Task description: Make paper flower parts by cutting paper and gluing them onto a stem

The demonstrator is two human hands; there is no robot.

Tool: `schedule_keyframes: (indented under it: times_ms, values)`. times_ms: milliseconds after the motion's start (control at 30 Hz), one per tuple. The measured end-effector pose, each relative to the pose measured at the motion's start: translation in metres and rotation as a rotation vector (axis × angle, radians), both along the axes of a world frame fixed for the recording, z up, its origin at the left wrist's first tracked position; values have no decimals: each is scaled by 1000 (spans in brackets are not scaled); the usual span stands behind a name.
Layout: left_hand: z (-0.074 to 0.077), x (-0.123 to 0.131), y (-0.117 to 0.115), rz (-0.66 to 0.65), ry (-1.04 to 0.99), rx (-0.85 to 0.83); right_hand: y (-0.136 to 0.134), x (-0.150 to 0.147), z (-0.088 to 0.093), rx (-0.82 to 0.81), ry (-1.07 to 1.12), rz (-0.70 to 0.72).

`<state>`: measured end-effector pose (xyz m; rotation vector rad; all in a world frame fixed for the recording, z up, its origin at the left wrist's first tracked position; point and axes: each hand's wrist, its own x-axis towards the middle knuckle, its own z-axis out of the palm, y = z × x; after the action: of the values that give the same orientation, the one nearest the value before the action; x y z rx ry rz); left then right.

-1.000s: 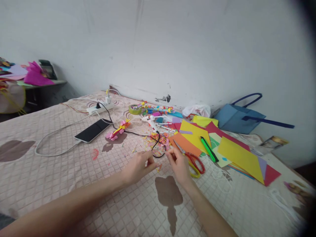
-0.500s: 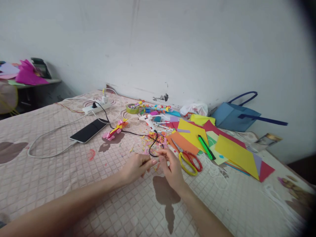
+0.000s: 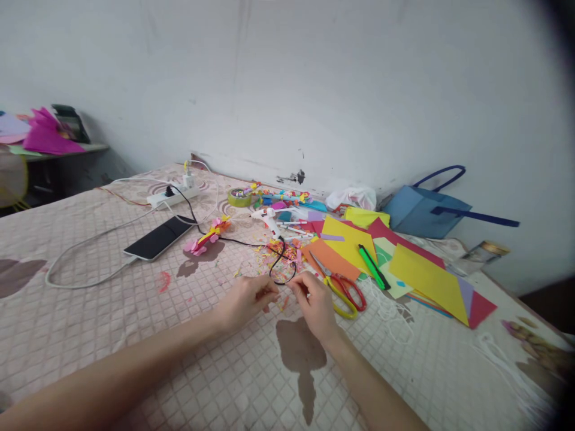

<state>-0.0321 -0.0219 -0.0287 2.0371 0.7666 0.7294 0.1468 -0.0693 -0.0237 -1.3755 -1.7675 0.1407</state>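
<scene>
Grip: the left hand [image 3: 245, 302] and right hand [image 3: 317, 305] each press thumb and forefinger together; the two pinches all but meet on a small scrap [image 3: 283, 291], probably paper, though it is too small to be sure.
Where the scrap is: between the fingertips, just above the quilted cover [image 3: 90, 311], near the front of the black cord loop [image 3: 282, 270].
Scrap's axis: too small to tell which way it points.
Forearms: both come in from the lower edge and converge toward the middle.
Scissors [image 3: 344, 290]: just beside the right hand, long axis running from far-left to near-right, blade tips pointing away toward the wall, red and yellow handles nearest the person.
Green marker [image 3: 374, 267]: lies on the coloured paper sheets [image 3: 426, 275], roughly parallel to the scissors.
Counts: two hands, one pair of scissors, one green marker, one glue gun [image 3: 269, 218], one phone [image 3: 157, 238], one power strip [image 3: 173, 196], one tape roll [image 3: 238, 196], one blue bag [image 3: 422, 209], one paper flower [image 3: 206, 234].
Change over the last second: the fingertips stood apart with a clear gap; now they have closed together. The scissors and paper lie as before.
</scene>
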Motion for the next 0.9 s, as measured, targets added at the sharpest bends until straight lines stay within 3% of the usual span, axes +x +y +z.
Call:
schedule_keyframes:
  times_ms: [100, 167, 267, 367, 500, 667, 767, 900]
  values:
    - [0, -1, 2, 41, 22, 18, -1, 0, -2, -38, 0, -27]
    - [2, 0, 2, 48, 45, 124, -2, -2, -2, -59, -2, -15]
    - [6, 2, 1, 2, 33, 233, -4, -7, -2, -113, 4, 103]
    - [7, 3, 0, -80, 27, 239, -4, -10, -3, -152, -4, 167]
    - [3, 3, 3, -109, 35, 266, -2, -6, -5, -129, -54, 102]
    - [-2, 1, 10, 19, -44, 312, 4, 8, -7, -51, -77, -49]
    - [-1, -1, 7, -8, -53, 315, 7, 16, -7, -12, -66, -40]
    - [-2, -4, -2, -81, 119, 273, 7, 25, -7, -47, -158, 30]
